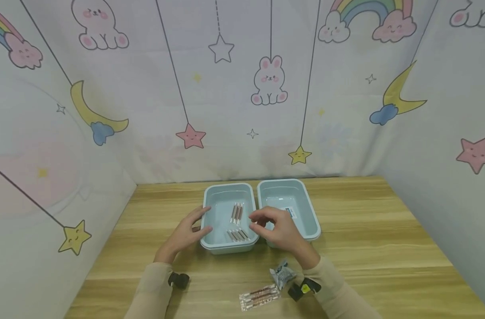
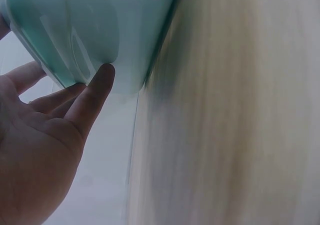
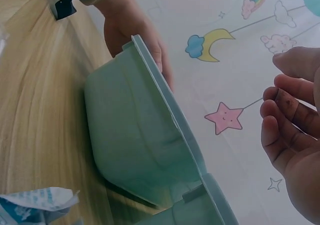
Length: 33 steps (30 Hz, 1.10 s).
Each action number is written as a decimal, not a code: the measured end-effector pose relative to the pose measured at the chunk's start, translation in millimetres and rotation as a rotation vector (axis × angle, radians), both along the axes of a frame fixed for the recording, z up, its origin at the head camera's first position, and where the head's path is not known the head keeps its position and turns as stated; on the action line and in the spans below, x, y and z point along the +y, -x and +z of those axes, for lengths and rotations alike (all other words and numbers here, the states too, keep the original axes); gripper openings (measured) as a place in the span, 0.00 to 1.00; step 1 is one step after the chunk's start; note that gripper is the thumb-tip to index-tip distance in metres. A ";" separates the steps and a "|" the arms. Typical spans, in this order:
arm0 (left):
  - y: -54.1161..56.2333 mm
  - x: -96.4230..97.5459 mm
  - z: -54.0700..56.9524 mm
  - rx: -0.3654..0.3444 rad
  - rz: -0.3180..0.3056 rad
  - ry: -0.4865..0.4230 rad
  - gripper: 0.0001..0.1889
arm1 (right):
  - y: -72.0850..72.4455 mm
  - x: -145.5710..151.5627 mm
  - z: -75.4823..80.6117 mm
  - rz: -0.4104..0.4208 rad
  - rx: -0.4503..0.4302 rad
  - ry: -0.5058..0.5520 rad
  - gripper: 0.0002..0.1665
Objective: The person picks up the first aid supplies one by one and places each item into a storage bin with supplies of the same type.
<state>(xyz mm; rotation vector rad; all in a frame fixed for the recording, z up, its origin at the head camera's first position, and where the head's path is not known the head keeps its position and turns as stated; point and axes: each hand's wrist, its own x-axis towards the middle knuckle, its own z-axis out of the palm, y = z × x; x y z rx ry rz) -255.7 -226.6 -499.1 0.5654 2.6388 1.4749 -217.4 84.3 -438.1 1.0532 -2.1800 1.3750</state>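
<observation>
Several brown-and-white swabs [image 1: 237,213] lie in two groups inside the left light-blue plastic tray [image 1: 228,187]. My left hand [image 1: 186,232] is at this tray's left side, with thumb and fingers spread along the rim. In the left wrist view, extended fingers [image 2: 95,92] touch the tray's outer wall [image 2: 100,30]. My right hand [image 1: 277,228] hovers above the neighbouring rims of the two trays. In the right wrist view, its fingers [image 3: 287,105] are loosely bent, and no object shows between them.
A second light-blue tray [image 1: 313,212] with a small label inside stands to the right. Nearer on the wooden table [image 1: 366,266] lie a crumpled silver-grey packet [image 1: 282,274] and a clear-wrapped strip of brown swabs [image 1: 260,297]. A patterned cloth [image 1: 234,102] hangs behind the table.
</observation>
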 end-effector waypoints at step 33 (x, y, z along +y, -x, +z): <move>-18.6 9.3 35.9 -0.024 -0.017 0.025 0.33 | -17.1 18.1 -14.2 0.119 0.089 -0.048 0.15</move>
